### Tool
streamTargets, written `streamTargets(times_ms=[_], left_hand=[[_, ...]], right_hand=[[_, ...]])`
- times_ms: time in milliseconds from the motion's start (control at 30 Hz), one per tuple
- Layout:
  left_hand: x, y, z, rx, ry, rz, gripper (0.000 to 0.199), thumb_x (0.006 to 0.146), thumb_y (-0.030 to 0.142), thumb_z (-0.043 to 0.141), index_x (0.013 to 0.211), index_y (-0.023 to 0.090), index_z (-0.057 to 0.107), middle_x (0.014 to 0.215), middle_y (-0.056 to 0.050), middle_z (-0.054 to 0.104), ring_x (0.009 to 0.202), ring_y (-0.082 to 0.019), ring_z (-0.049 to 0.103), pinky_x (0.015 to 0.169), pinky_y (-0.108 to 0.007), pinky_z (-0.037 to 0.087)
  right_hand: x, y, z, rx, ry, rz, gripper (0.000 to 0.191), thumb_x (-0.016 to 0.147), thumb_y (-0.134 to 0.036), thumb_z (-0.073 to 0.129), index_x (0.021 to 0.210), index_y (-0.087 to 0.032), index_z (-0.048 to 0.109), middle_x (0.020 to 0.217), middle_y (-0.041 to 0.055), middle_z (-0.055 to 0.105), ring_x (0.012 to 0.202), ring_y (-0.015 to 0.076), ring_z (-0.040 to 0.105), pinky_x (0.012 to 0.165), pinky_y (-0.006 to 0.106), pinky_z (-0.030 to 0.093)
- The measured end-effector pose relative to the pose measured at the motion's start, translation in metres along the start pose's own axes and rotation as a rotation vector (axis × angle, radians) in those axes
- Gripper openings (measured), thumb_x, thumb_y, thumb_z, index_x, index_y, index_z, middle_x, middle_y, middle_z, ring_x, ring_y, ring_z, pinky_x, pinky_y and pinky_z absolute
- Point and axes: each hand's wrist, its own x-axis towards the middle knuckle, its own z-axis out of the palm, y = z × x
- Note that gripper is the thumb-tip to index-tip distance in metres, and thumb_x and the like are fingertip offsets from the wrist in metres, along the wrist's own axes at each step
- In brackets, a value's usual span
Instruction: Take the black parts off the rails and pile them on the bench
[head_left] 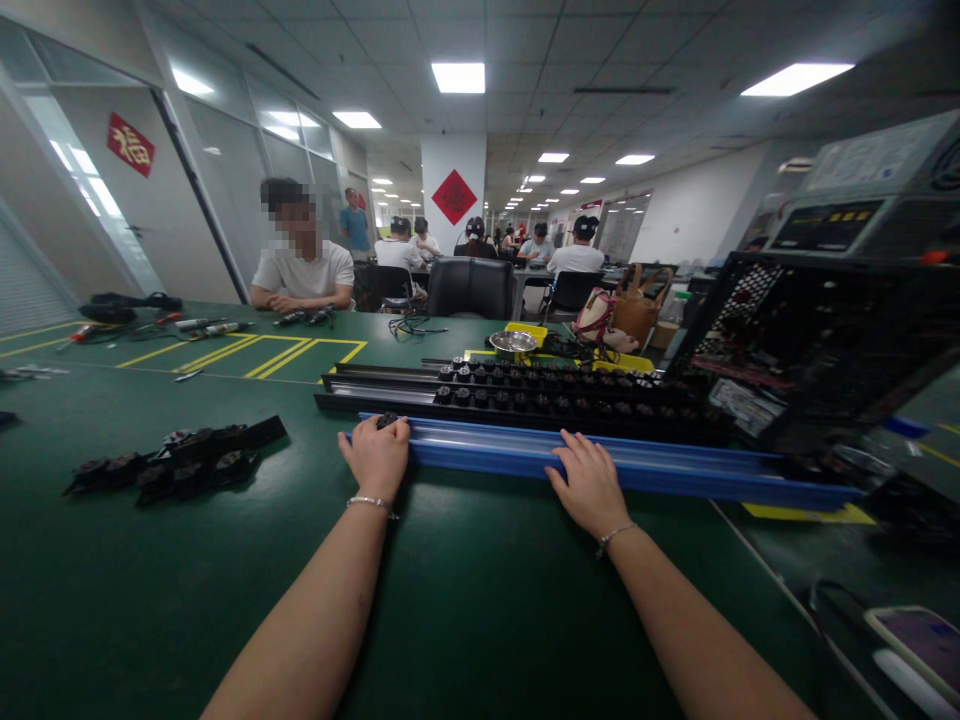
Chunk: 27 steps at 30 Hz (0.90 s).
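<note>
A long blue channel rail (pixel 480 448) lies across the green table. At its left end my left hand (pixel 376 460) is closed round a small black part (pixel 387 420), with fingers over the rail. My right hand (pixel 589 480) rests with spread fingers on the near edge of the rail, around its middle, and holds nothing. Just behind the blue rail are black rails (pixel 375 390) with several round black parts (pixel 517 400) standing in rows. To the left of my left hand lies a pile of black strips with round parts (pixel 187 458).
An open black computer case (pixel 795 350) stands at the right behind the rail's end. A metal bowl (pixel 514 342) is at the back, with yellow trays. A phone (pixel 919 640) lies at the lower right. A person (pixel 304 260) sits across the table (pixel 465 600).
</note>
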Motion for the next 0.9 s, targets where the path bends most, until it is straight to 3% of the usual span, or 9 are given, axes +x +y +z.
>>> streamTargets(times_ms=[233,500,900], left_hand=[[0.004,-0.006,0.001,-0.02,0.03,-0.046,0.034,0.084,0.039,0.044,0.081,0.025,0.075,0.106,-0.009,0.066,0.108,-0.027,0.051,0.103,-0.054,0.026],[0.009,-0.014,0.004,-0.032,0.062,-0.049,0.036,0.084,0.038,0.043,0.081,0.022,0.075,0.108,-0.01,0.066,0.116,-0.028,0.046,0.096,-0.043,0.035],[0.027,-0.033,0.004,-0.102,-0.032,-0.011,0.045,0.084,0.036,0.036,0.076,0.015,0.075,0.091,-0.014,0.067,0.094,-0.025,0.055,0.088,-0.036,0.039]], right_hand=[[0.0,-0.001,-0.001,0.009,0.003,0.003,0.029,0.087,-0.035,0.046,0.104,-0.019,0.063,0.136,0.0096,0.05,0.127,0.0281,0.041,0.105,0.047,0.028],[0.0,-0.001,-0.002,0.014,0.001,0.004,0.03,0.087,-0.035,0.045,0.104,-0.019,0.063,0.136,0.0099,0.05,0.127,0.0271,0.04,0.105,0.047,0.028],[0.0,0.0,0.0,0.022,-0.001,0.002,0.03,0.087,-0.035,0.044,0.104,-0.019,0.063,0.136,0.0097,0.05,0.127,0.0271,0.04,0.104,0.047,0.027]])
